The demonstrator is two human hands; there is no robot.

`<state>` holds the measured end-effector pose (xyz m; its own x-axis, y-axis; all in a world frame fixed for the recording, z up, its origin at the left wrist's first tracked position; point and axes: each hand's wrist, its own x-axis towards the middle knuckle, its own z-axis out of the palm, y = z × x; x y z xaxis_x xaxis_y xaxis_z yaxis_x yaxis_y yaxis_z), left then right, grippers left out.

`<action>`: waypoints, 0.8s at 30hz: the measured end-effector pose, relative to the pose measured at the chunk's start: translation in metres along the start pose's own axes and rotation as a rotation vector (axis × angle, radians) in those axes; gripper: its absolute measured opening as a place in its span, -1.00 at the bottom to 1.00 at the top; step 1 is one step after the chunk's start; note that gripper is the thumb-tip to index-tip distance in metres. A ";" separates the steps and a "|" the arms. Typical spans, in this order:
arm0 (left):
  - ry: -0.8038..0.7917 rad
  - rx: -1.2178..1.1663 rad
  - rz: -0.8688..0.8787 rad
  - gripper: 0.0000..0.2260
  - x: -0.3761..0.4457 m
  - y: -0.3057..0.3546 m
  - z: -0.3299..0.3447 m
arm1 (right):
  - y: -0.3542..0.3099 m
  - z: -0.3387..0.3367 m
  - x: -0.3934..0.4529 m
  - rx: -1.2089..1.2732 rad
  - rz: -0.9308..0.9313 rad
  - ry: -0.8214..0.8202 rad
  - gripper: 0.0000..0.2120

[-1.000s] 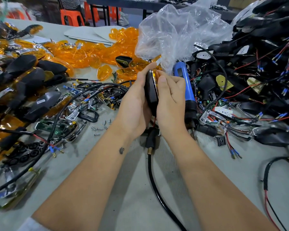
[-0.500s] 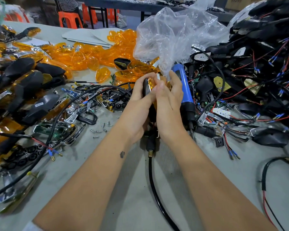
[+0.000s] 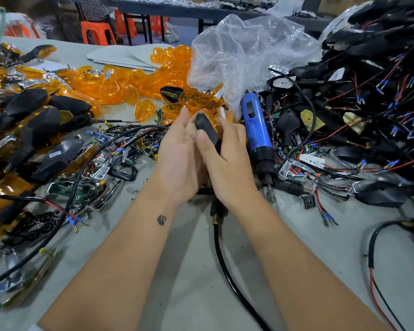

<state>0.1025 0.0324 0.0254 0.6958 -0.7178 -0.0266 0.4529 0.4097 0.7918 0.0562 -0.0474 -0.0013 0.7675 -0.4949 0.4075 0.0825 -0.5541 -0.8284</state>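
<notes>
Lamp: black shell with an orange lens, lamp (image 3: 206, 127) is held up off the table (image 3: 201, 295), just left of the blue screwdriver (image 3: 256, 130).
Right hand: right hand (image 3: 228, 163) grips the lamp, thumb on the black shell, fingers curled round its far side, next to the screwdriver.
Left hand: left hand (image 3: 178, 161) lies left of the lamp, fingers nearly straight, palm against it.
Bag: clear bag (image 3: 244, 53) sits right behind the screwdriver.
Lenses: orange lenses (image 3: 120, 84) are heaped left of and behind the screwdriver.
Cable: black cable (image 3: 225, 266) runs toward the viewer from below the hands, left of the screwdriver.
</notes>
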 end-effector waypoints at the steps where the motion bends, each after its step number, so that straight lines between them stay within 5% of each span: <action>1: 0.008 -0.040 -0.021 -0.51 0.000 0.001 0.000 | 0.001 -0.003 0.001 0.028 0.007 -0.010 -0.43; 6: -0.019 -0.190 -0.071 -0.52 -0.002 0.001 0.003 | 0.001 -0.013 0.004 0.009 0.021 -0.031 -0.66; 9: 0.066 0.109 0.030 -0.60 0.001 -0.010 0.007 | -0.001 -0.014 0.004 0.061 0.011 -0.001 -0.76; 15: -0.014 0.140 0.168 -0.76 0.003 -0.004 -0.005 | -0.001 -0.011 0.000 0.400 0.063 -0.053 -0.74; 21: -0.104 0.053 0.185 -0.74 0.003 0.002 -0.012 | 0.001 -0.015 0.002 0.306 0.001 -0.120 -0.32; 24: -0.106 -0.038 0.168 -0.75 0.001 0.001 -0.011 | 0.004 -0.018 0.002 0.250 -0.090 -0.093 -0.56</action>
<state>0.1097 0.0383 0.0189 0.7017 -0.6919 0.1703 0.3570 0.5483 0.7563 0.0469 -0.0622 0.0031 0.8040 -0.3815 0.4560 0.2983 -0.4047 -0.8645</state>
